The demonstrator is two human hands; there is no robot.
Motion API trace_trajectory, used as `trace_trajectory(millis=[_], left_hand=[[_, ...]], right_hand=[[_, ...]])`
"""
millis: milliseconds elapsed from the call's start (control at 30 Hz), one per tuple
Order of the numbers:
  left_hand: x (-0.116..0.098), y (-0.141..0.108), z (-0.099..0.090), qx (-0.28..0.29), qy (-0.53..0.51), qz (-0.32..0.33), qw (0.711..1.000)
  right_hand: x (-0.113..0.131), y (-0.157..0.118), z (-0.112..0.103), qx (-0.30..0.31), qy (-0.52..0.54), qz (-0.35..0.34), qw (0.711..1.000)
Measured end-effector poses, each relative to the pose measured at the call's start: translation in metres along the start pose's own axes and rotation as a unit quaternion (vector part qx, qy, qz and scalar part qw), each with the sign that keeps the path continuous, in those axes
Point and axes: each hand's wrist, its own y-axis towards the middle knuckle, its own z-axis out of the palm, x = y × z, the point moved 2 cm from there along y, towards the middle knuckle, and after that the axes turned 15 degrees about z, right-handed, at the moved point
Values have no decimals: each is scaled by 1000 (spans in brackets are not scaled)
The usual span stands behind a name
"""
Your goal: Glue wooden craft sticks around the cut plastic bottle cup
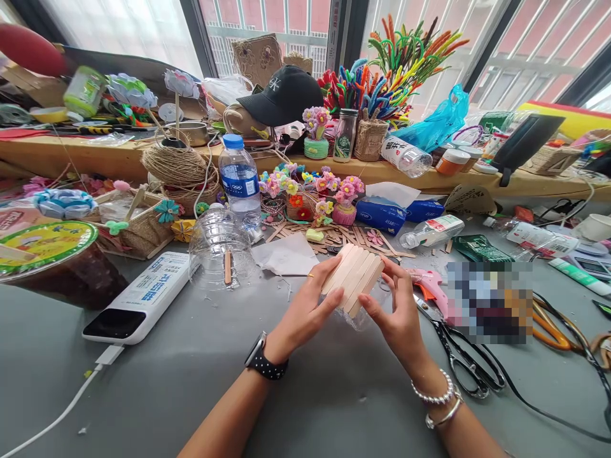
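Observation:
A small panel of pale wooden craft sticks [354,277], laid side by side, is held up over the grey table [315,394]. My left hand [312,304] grips its left edge between thumb and fingers. On its right edge are the thumb and fingers of my right hand [400,312]. Under the panel a clear plastic piece [360,319] shows, mostly hidden. Left of my hands lies a cut clear plastic bottle part [214,248] with one short stick [228,267] on it. White paper [286,254] rests just behind my left hand.
At the right are black-handled scissors [470,362] and a pink glue gun [432,286]. A power bank [138,299] with a cable and a drink cup [57,280] sit at the left. Behind stand a water bottle [239,181] and a pile of loose sticks [324,240].

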Motion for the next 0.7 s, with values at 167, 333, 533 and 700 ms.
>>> trace_trajectory(millis=[167, 333, 533, 700], left_hand=[[-3, 1, -1, 14, 10, 0, 1000], [-3, 1, 0, 13, 29, 0, 1000], [-3, 1, 3, 5, 38, 4, 999], [-4, 2, 2, 12, 33, 10, 999]], right_hand=[[1, 0, -1, 4, -1, 4, 1000], [2, 0, -1, 6, -3, 8, 1000], [5, 4, -2, -10, 55, 62, 997], [5, 7, 0, 50, 82, 118, 988]])
